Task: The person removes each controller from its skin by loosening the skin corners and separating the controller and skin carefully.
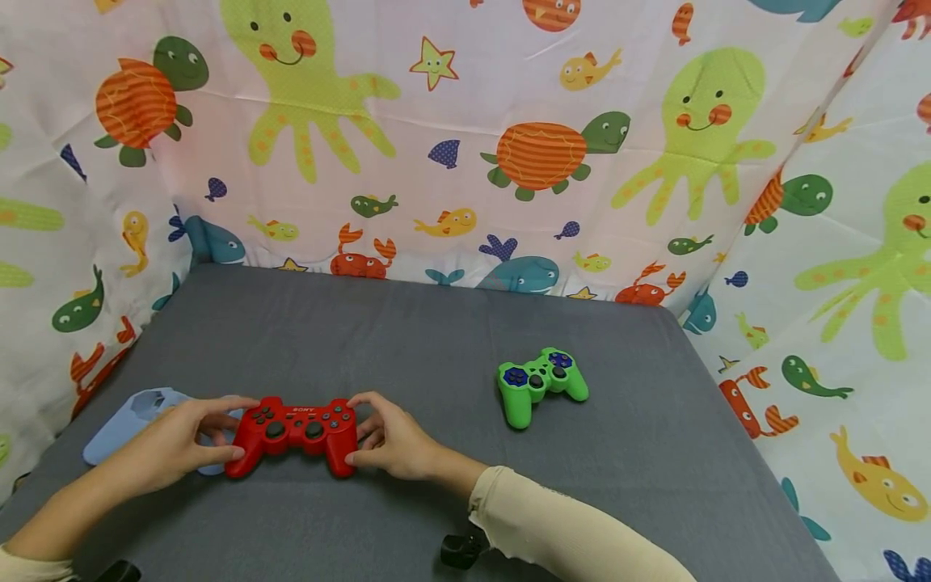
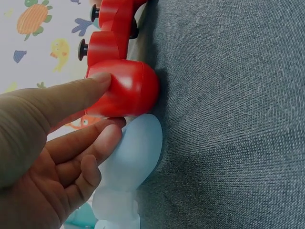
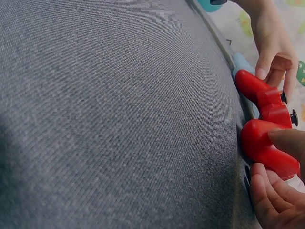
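Observation:
A red game controller point(image 1: 294, 420) with black thumbsticks lies face up at the left of the table, between both hands. My left hand point(image 1: 163, 449) pinches its left end, thumb on the grip and index finger at the top corner. At the other end, my right hand point(image 1: 400, 444) pinches the right grip in the same way. Partly behind the left hand is a light-blue, controller-shaped cover point(image 1: 127, 424) with a cut-out; in the left wrist view the pale cover point(image 2: 138, 152) sits right beside the red grip. The right wrist view shows both red grips near the cloth.
Right of centre lies a green game controller point(image 1: 538, 384) with blue button pads, turned at an angle. Dark grey cloth point(image 1: 625, 485) covers the table. A curtain point(image 1: 465, 121) printed with sea animals hangs along the back and sides.

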### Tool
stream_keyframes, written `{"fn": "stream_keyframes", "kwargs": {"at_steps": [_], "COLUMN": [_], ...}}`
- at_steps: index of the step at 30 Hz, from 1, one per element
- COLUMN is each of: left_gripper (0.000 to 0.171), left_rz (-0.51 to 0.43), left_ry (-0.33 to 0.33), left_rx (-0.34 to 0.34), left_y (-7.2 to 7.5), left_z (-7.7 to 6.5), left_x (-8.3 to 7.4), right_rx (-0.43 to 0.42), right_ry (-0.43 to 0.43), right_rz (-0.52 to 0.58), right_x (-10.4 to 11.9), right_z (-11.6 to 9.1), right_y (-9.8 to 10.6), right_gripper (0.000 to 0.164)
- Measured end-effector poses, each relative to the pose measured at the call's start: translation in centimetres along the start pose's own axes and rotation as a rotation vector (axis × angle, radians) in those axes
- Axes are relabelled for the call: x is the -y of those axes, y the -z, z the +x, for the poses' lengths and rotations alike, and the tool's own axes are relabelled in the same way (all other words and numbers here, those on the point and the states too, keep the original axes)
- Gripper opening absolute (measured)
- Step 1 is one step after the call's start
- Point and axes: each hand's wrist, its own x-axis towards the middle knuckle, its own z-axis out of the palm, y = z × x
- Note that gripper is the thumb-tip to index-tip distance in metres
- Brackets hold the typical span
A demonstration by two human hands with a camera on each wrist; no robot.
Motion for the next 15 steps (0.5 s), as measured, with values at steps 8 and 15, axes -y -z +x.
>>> {"fn": "stream_keyframes", "kwargs": {"at_steps": [8,15], "left_gripper": [0.068,0.068], "left_rz": [0.043,0.032], "left_ry": [-0.004,0.016], "left_rx": [-0.007,-0.008], "left_y": [0.06,-0.12], "left_z": [-0.04,-0.06], "left_x": [-0.23,-0.38], "right_rx": [0.0,-0.006], "right_ry": [0.0,0.011], "right_rz": [-0.02,-0.036], "right_x": [0.11,0.13], "right_z": [-0.22,-0.37], "right_y": [-0.04,0.04], "right_gripper": [0.064,0.064]}}
